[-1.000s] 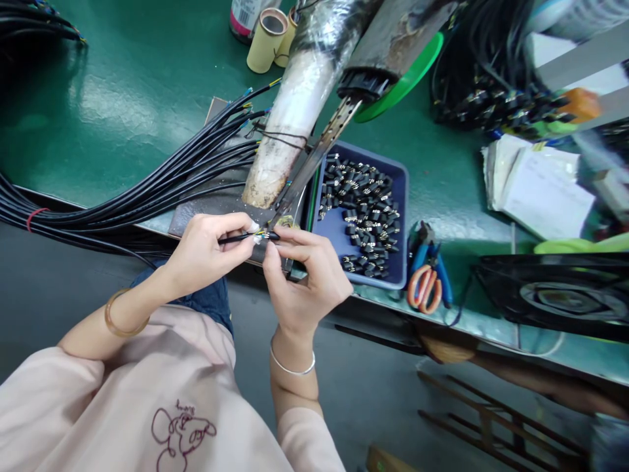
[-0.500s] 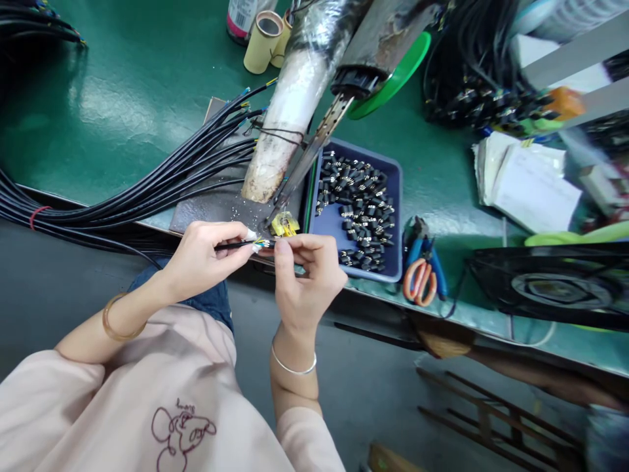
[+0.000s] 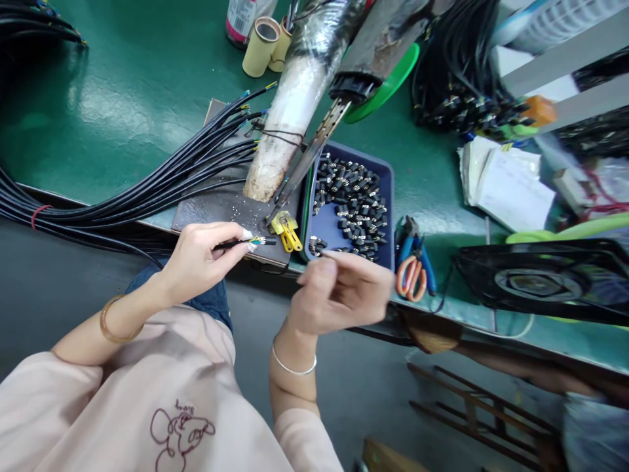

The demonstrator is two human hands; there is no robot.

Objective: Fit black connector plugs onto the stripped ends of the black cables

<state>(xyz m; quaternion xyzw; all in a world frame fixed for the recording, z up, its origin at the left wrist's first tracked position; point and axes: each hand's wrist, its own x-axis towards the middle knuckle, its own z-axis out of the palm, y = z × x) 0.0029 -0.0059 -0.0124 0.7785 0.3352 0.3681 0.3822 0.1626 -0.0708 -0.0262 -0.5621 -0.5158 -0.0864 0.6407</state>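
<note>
My left hand (image 3: 204,259) pinches a black cable (image 3: 227,245) near its stripped end, where thin coloured wires (image 3: 255,240) show past the fingertips. A small black connector piece (image 3: 269,241) sits at the tip of these wires. My right hand (image 3: 339,288), somewhat blurred, is over the front edge of the blue tray (image 3: 388,216), its fingers loosely bent and apart, with nothing visible in them. Many small black connectors (image 3: 358,216) with metal pins lie in the tray. Between the hands and farther back, a yellow clip-like tool (image 3: 287,231) rests on a dark pad (image 3: 216,204).
A soldering iron (image 3: 314,154) beside a wrapped white tube (image 3: 280,124) slants down over the pad. Bundled black cables (image 3: 147,187) lie at left. Orange-and-blue-handled pliers (image 3: 415,262), papers (image 3: 514,183) and a black fan (image 3: 535,282) are at right.
My right hand has let go of the connector end and moved right to the tray's front edge. My left hand stays in place with the cable. The yellow tool shows more fully.
</note>
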